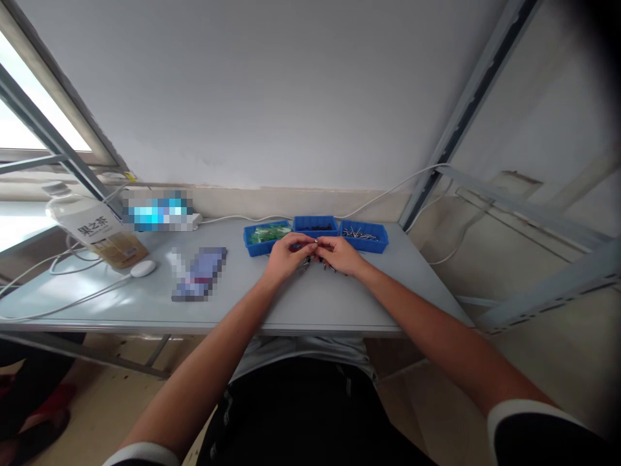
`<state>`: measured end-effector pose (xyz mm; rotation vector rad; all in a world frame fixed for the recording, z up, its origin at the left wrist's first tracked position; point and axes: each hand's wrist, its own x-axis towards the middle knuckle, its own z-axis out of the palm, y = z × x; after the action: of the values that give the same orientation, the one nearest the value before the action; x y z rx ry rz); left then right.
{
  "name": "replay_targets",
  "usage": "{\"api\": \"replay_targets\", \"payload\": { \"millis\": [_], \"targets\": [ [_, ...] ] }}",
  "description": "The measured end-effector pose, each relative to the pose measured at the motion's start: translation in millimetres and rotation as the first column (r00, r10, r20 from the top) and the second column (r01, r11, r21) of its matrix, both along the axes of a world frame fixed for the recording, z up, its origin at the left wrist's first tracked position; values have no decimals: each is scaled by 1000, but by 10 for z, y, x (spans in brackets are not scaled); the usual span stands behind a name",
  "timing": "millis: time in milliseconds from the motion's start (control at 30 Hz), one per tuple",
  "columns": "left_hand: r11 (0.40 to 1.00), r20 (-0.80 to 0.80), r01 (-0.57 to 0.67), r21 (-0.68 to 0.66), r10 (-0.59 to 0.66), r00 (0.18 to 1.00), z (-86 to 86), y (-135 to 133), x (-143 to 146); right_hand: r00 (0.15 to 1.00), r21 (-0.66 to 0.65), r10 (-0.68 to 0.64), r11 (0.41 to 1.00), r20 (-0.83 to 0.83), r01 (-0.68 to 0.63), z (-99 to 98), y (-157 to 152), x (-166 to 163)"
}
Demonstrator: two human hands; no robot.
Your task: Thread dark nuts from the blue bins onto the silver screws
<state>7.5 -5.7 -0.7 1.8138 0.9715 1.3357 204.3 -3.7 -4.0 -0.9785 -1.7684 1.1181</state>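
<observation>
Over the table, my left hand (pixel 288 256) and my right hand (pixel 340 254) meet fingertip to fingertip, both pinched closed. A tiny shiny piece shows between them, too small to name. Beneath the fingers lie several small metal and dark pieces (pixel 305 263), partly hidden by my hands. Just behind stand three blue bins. The left bin (pixel 262 249) holds green pieces (pixel 270 232), the middle bin (pixel 315 221) has dark small parts, and in the right bin (pixel 371 245) are thin metal pin-like parts (pixel 358 233).
A large drink bottle (pixel 92 223) leans at the left, near a round white device (pixel 143 268) with a cable. Blurred items, one phone-like (pixel 201 272), lie left of my hands. Metal frame posts (pixel 427 175) flank the table. Another person's leg (pixel 36 382) shows lower left.
</observation>
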Motion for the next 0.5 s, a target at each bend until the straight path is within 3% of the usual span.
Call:
{"api": "replay_targets", "payload": {
  "millis": [500],
  "targets": [
    [997,-13,72,-10,-72,997,-29,-9,12,982,170,-70,985,177,40,-14,41,67]
  ]
}}
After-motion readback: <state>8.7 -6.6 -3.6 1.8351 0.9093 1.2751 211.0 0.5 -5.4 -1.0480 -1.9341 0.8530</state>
